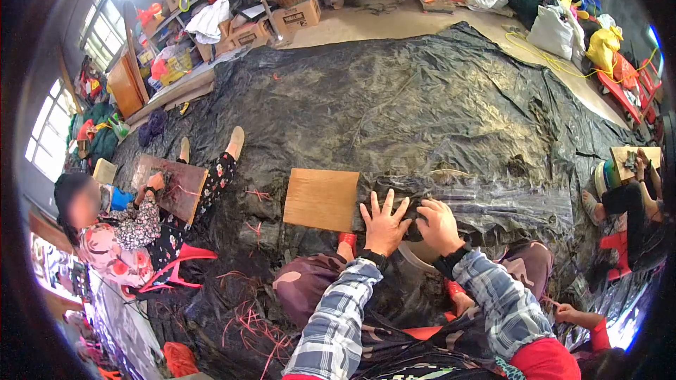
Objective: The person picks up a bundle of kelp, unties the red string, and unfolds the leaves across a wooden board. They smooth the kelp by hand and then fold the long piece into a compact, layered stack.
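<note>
My left hand (385, 225) lies flat with fingers spread on a strip of dark, shiny, wrinkled plastic sheeting (500, 200) in front of me. Close beside it, my right hand (438, 227) is bent over the same sheeting, its fingers curled together and pointing left. Whatever is between those fingers is hidden. A plain wooden board (321, 200) sits left of my left hand, its right edge by the plastic. Under my hands, part of a pale round rim (417, 257) shows between my knees.
Black tarp (338, 105) covers the floor. Pink ties (257, 331) lie loose at lower left. At left a person (116, 239) sits with a board (172, 186) on the lap; another person (634, 204) works at far right. A hand (574, 315) reaches in at lower right.
</note>
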A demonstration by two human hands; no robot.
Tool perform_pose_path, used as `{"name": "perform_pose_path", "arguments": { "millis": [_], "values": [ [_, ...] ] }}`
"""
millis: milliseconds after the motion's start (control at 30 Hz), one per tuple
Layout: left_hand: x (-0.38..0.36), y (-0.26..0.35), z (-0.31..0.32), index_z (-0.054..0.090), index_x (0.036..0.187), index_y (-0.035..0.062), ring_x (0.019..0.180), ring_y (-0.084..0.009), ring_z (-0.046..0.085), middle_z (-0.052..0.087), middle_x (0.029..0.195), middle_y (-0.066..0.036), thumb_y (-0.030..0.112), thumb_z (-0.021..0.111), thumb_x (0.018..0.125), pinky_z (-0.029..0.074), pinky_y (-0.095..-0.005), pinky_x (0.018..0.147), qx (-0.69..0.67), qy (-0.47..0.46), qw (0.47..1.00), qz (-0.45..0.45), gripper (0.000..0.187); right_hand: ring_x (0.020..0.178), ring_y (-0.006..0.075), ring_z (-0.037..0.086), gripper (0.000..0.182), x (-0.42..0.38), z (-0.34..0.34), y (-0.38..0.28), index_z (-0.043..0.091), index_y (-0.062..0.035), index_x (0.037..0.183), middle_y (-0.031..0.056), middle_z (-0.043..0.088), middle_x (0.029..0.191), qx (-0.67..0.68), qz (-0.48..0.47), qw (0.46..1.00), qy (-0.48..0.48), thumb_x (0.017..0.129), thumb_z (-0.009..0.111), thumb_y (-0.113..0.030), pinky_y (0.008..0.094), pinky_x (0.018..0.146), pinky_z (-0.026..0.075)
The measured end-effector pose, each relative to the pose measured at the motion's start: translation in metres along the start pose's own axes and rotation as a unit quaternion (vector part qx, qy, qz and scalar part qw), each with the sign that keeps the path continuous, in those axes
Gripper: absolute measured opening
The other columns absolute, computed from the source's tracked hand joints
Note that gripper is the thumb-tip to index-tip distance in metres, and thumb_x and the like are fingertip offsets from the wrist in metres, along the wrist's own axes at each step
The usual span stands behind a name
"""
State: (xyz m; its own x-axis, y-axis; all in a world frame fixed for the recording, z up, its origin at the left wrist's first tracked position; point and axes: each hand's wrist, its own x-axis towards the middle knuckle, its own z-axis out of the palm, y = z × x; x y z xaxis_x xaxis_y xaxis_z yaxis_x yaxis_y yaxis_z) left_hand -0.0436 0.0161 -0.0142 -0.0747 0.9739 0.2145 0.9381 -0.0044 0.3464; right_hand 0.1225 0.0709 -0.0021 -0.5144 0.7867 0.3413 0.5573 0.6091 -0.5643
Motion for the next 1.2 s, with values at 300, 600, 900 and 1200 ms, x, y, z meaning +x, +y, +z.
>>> {"name": "perform_pose_path", "arguments": {
  "millis": [300, 600, 900, 1200],
  "values": [
    [0.005, -0.024, -0.009, 0.058, 0.124, 0.019, 0.138, -0.0424, 0.021, 0.033, 0.148, -0.009, 0.03, 0.063, 0.083, 0.015, -0.0698, 0.104, -0.055, -0.102, 0.993, 0.024, 0.043, 0.123, 0.0383, 0.046, 0.042, 0.029, 0.014, -0.011, 0.055, -0.0051, 0.122, 0.0186, 0.05, 0.131, -0.048, -0.17, 0.982, -0.06, 0.087, 0.055, -0.028, 0.0478, 0.102, 0.036],
    [0.027, -0.118, -0.063, 0.067, 0.098, -0.0012, 0.091, -0.0277, 0.067, 0.069, 0.094, -0.017, 0.016, 0.063, 0.085, 0.051, -0.0334, 0.078, -0.269, 0.007, 0.957, -0.107, 0.021, 0.14, 0.0397, 0.019, 0.069, 0.016, 0.017, -0.029, 0.036, -0.0157, 0.144, 0.0243, 0.024, 0.149, -0.121, -0.088, 0.972, -0.182, 0.087, 0.054, -0.049, 0.0504, 0.114, 0.016],
    [0.084, -0.099, -0.036, 0.068, 0.08, 0.0029, 0.077, -0.0376, 0.063, 0.066, 0.078, -0.019, 0.047, 0.074, 0.069, 0.048, -0.0475, 0.068, -0.068, -0.052, 0.967, -0.241, 0.046, 0.139, 0.0409, 0.021, 0.072, 0.019, 0.013, -0.035, 0.038, -0.0204, 0.143, 0.0249, 0.025, 0.148, -0.122, -0.09, 0.971, -0.187, 0.082, 0.062, -0.05, 0.0519, 0.113, 0.017],
    [0.063, -0.105, -0.075, 0.06, 0.082, 0.002, 0.048, -0.0205, 0.057, 0.063, 0.07, -0.011, 0.043, 0.071, 0.08, 0.043, -0.0347, 0.04, -0.282, -0.138, 0.869, -0.383, 0.042, 0.139, 0.0405, 0.02, 0.069, 0.019, 0.013, -0.033, 0.041, -0.0241, 0.141, 0.0245, 0.023, 0.149, -0.118, -0.091, 0.97, -0.194, 0.081, 0.063, -0.051, 0.0515, 0.113, 0.016]
  ]
}}
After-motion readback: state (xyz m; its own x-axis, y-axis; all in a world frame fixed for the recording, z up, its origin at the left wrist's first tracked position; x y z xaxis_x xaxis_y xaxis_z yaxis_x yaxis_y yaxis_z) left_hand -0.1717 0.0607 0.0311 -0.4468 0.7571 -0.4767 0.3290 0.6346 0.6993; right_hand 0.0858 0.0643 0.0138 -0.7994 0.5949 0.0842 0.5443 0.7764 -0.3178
